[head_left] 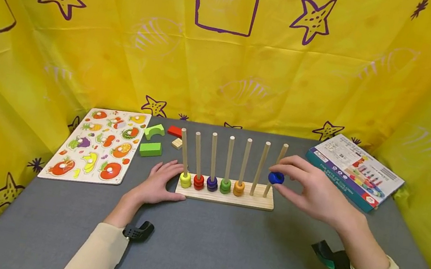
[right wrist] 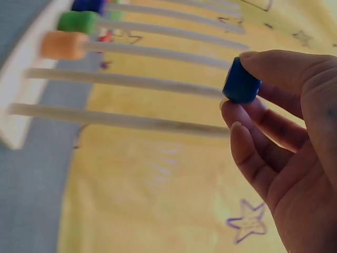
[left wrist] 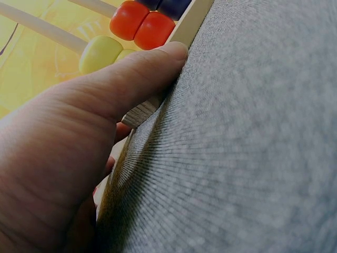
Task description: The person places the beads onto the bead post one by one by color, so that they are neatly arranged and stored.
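Note:
A wooden peg stand (head_left: 243,200) with a row of upright pegs stands on the grey table. Yellow beads (head_left: 185,180), red beads (head_left: 198,181), dark blue beads (head_left: 212,183), green beads (head_left: 225,185) and orange beads (head_left: 239,188) sit low on their pegs; the two rightmost pegs are bare. My left hand (head_left: 156,184) grips the left end of the base, thumb along the front edge and fingers behind, partly hidden in the left wrist view. Between thumb and fingertips, my right hand (head_left: 311,188) pinches a blue bead (right wrist: 242,81) close to the peg tips.
Left of the stand lies a fruit puzzle board (head_left: 95,145). Green blocks (head_left: 150,149), a red block (head_left: 175,131) and a small plain wooden block (head_left: 177,143) lie beside it. A toy box (head_left: 357,170) is at the back right, before the yellow curtain (head_left: 209,71).

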The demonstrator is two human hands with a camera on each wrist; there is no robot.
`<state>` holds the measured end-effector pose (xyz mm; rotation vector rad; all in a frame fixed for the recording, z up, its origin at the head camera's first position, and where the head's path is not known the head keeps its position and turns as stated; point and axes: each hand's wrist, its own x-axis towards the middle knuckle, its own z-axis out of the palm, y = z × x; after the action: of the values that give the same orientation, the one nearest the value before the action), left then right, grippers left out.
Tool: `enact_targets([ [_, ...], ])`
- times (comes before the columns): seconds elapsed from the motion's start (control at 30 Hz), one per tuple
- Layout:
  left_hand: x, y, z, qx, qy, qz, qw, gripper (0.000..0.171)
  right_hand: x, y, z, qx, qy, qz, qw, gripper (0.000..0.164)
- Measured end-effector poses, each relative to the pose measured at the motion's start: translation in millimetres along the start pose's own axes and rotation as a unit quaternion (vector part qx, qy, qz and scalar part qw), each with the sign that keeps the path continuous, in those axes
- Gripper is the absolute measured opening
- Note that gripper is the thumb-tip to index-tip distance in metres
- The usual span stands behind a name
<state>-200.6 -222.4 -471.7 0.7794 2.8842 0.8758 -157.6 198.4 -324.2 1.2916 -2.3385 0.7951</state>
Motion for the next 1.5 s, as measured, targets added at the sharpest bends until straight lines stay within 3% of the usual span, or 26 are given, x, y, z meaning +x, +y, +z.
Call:
enact_targets([
  [0.07,0.2,0.4,-0.4,-0.001,0.001,0.001,1.0000,0.083,10.0,-1.5,-5.0,0.001,0.014,-0.019,1.000,0.031],
  [0.17,0.6,1.0,-0.8,0.000,0.001,0.002,1.0000,0.082,24.5,-1.9,-11.1,-0.002,0.032,-0.044,0.999,0.045],
  [0.23,0.7,1.4,-1.0,0.000,0.000,0.002,1.0000,0.082,33.9,-1.1,-14.4,-0.008,0.040,-0.052,0.998,0.036],
  [0.3,0.8,1.7,-1.0,0.000,0.000,0.001,1.0000,0.082,41.9,0.6,-16.8,-0.018,0.045,-0.050,0.998,0.030],
  [0.5,0.8,2.0,-0.8,-0.003,0.000,0.002,1.0000,0.082,56.1,6.0,-17.1,-0.045,0.043,-0.025,0.998,0.040],
  [1.07,0.0,2.5,0.5,-0.003,0.001,0.003,1.0000,0.081,57.4,13.8,-9.6,-0.017,-0.005,0.022,1.000,0.036],
  [1.5,0.0,2.3,-0.5,0.004,0.003,0.009,1.0000,0.082,46.4,10.4,-14.1,-0.026,0.038,0.001,0.999,0.040],
])
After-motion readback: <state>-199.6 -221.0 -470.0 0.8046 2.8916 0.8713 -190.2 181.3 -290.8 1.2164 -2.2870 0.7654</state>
